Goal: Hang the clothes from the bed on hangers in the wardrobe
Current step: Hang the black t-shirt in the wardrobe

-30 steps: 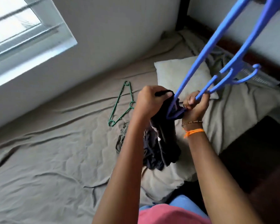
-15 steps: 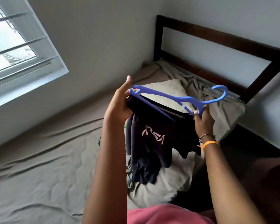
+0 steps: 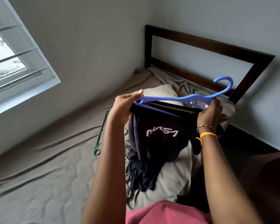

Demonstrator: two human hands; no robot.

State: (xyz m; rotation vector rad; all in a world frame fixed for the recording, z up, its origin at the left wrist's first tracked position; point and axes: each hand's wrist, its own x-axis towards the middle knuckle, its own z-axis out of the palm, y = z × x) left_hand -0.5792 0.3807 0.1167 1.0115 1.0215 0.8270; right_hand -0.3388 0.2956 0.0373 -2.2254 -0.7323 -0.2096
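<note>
The bed [image 3: 47,167], under a creased taupe sheet, lay beneath the dark shirt [image 3: 158,136], soft knit with a pale logo. You draped it over the rigid blue plastic hanger [image 3: 176,99]. Left hand [image 3: 124,107] gripped one end, right hand [image 3: 210,113] pinched the other. Level it and centre the cloth before carrying. A thin green hanger [image 3: 100,133] lay beside.
</note>
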